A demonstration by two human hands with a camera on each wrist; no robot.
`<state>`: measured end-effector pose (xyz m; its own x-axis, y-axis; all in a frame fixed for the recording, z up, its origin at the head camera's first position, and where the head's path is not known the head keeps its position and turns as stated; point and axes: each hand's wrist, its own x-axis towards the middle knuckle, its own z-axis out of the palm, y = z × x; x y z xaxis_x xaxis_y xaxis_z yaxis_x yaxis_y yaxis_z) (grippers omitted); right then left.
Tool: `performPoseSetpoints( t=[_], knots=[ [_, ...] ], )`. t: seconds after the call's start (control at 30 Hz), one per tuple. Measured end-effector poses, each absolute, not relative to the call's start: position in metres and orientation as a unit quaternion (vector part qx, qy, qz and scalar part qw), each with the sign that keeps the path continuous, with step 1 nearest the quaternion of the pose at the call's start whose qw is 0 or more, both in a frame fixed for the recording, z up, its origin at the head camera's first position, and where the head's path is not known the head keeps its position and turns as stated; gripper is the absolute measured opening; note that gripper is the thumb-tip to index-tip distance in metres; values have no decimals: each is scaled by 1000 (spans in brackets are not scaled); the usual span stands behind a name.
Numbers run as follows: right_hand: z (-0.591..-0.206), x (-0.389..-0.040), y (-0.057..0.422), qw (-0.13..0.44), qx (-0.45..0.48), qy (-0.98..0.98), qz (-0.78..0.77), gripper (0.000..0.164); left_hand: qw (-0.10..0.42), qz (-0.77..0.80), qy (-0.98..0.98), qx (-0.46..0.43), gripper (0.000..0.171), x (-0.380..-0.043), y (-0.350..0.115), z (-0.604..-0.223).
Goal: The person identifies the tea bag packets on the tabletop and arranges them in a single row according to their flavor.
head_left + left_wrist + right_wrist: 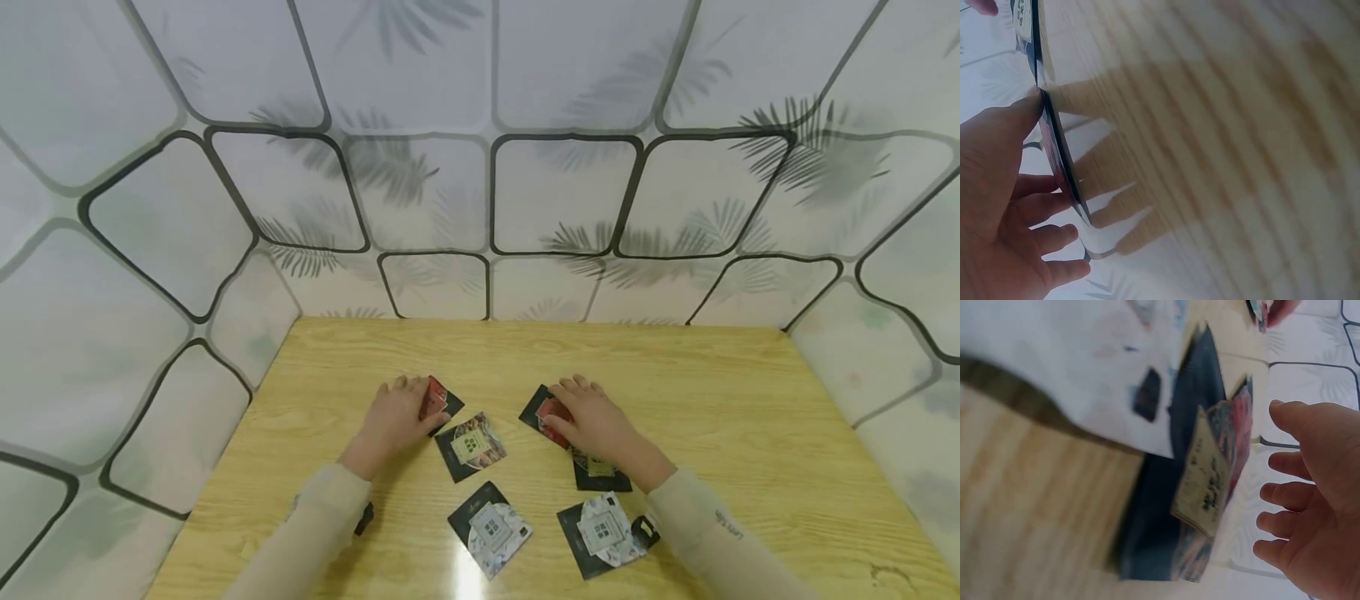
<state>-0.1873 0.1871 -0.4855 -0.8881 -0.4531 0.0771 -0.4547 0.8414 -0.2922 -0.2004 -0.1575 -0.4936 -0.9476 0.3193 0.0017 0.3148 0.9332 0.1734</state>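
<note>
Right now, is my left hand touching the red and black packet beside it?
Touching. The left wrist view shows it: your left hand has its thumb against one end of the red and black packet and fingers meeting it farther along.

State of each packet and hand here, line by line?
Left hand: pinches left red packet
Left red packet: held, partly covered
Right hand: fingers apart, over right red packet
Right red packet: partly covered
Left brown packet: flat, label up
Right brown packet: partly covered
Left white packet: flat, label up
Right white packet: flat, label up
</note>
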Motion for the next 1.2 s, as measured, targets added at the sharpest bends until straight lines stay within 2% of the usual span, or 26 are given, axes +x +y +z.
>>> performPoseSetpoints(
  t=[0.23, 0.4, 0.6, 0.9, 1.2],
  knots=[
    [-496, -187, 186, -1, 244, -960, 137, 56, 20, 103, 981, 160, 76, -202, -156, -494],
    [-499, -187, 186, -4, 247, -960, 132, 56, 6, 81, 984, 160, 77, -205, -154, -495],
    [-494, -185, 184, -7, 249, -960, 129, 53, -17, 76, 983, 163, 69, -211, -155, -494],
    [-490, -183, 182, -10, 265, -958, 112, 48, 22, 114, 976, 182, 58, -214, -159, -490],
    [-488, -184, 179, -6, 279, -955, 101, 40, 50, 148, 971, 181, 64, -217, -156, -493]
  ],
)
